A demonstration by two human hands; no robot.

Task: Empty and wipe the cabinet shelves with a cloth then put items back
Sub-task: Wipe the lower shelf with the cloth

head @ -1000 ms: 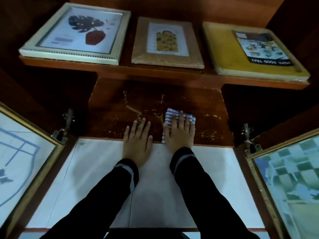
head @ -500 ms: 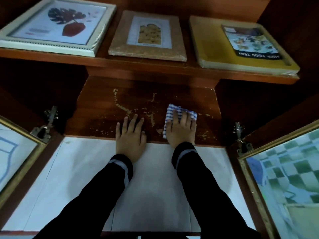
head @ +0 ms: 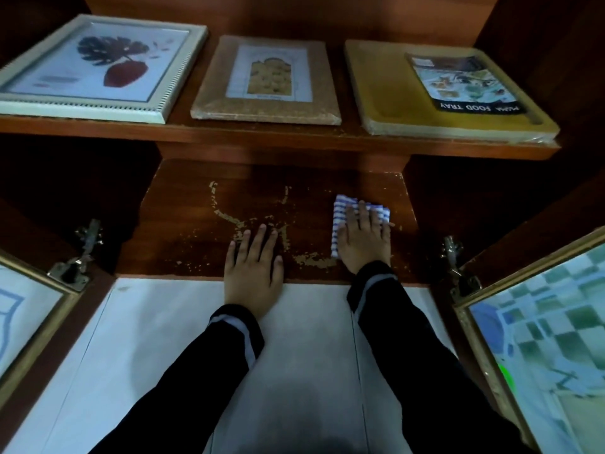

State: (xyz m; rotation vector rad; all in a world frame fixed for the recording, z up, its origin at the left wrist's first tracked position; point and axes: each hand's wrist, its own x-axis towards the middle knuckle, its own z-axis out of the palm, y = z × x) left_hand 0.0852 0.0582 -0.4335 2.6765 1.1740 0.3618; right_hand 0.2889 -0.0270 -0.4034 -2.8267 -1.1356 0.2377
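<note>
While both dark sleeves with a pale cuff stripe reach in from the bottom edge, pale smooth floor tiles fill the nearest ground, thin grout lines visible. Left cabinet door and right cabinet door stand swung open at either side, gold-toned frames around patterned glass, blue lines left, green and white checks right. Metal hinges sit at the inner corners.

Left hand: flat, palm down, heel over the tile edge, fingers stretched out and slightly spread on the bottom shelf, gripping nothing. Shelf is dark glossy brown wood veneer, worn, with tan chipped patches and flaky streaks around the middle.

Right hand: flat on top of the cloth, fingers extended and a bit apart, pressing it down onto the shelf, not curled around it. Cloth is folded, roughly rectangular, soft woven fabric with blue and white stripes, lying on the right part of the bottom shelf, well apart from the left hand, its edges showing past the fingertips and at the thumb side.

Farther up, the upper shelf, same brown wood with a rounded front edge, carries three flat items side by side, apart from each other: a white ribbed picture frame with a leaf print at left, a brown grainy cardboard-look frame in the middle, and a yellow rectangular food tray in clear wrap with a printed label at right.
</note>
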